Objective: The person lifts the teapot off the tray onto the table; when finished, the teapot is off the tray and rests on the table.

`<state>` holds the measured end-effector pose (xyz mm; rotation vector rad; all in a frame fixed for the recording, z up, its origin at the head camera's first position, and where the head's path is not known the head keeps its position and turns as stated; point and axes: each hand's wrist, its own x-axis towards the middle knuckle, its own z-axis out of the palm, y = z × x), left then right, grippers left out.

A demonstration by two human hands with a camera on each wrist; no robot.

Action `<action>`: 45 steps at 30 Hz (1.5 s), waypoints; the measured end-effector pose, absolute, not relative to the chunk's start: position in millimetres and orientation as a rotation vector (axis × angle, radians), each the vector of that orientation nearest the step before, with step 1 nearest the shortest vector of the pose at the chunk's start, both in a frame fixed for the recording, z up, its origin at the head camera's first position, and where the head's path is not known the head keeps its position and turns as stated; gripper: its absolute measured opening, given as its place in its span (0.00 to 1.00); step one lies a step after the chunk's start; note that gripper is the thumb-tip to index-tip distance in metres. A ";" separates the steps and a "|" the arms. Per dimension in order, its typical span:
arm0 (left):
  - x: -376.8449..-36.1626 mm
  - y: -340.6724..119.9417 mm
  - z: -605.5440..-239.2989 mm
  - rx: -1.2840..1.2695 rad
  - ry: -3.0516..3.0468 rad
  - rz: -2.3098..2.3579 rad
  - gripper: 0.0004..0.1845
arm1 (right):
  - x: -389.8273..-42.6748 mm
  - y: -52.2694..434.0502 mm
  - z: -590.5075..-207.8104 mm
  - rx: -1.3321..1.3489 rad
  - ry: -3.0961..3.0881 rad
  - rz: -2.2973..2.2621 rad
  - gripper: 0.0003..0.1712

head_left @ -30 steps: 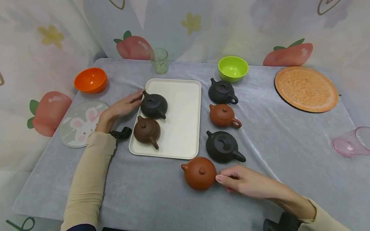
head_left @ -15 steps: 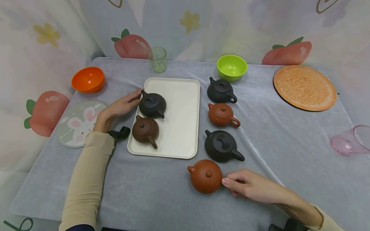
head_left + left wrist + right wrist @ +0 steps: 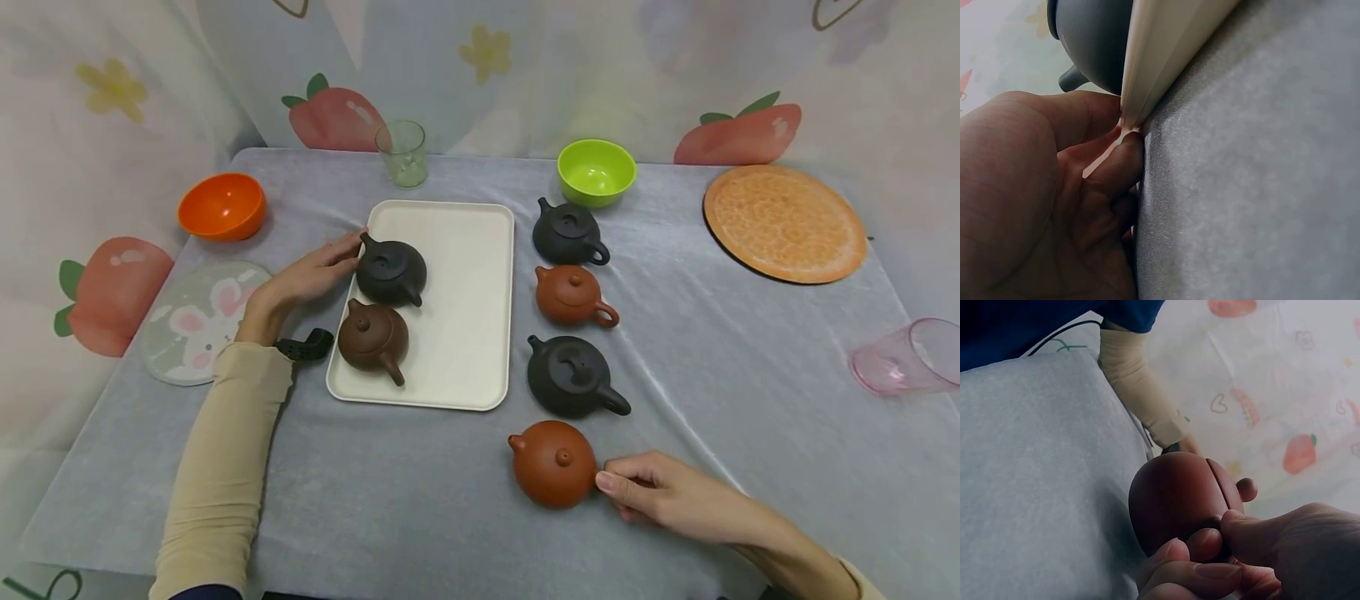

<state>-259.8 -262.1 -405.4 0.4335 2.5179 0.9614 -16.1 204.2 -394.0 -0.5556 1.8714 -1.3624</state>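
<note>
Our right hand pinches the clay teapot at 3 o'clock; fragile, so grip its handle.

Teapot handle hidden under fingers

- The left hand is lying forward with fingers stretched nearly straight, its beige-sleeved forearm resting flat.
- The right hand is reaching in from the right, its fingers curling into a pinch.
</note>
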 end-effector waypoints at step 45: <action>-258.4 -263.5 -406.3 0.411 2.492 1.021 0.31 | 18.4 270.3 -401.9 -0.440 1.863 -1.471 0.19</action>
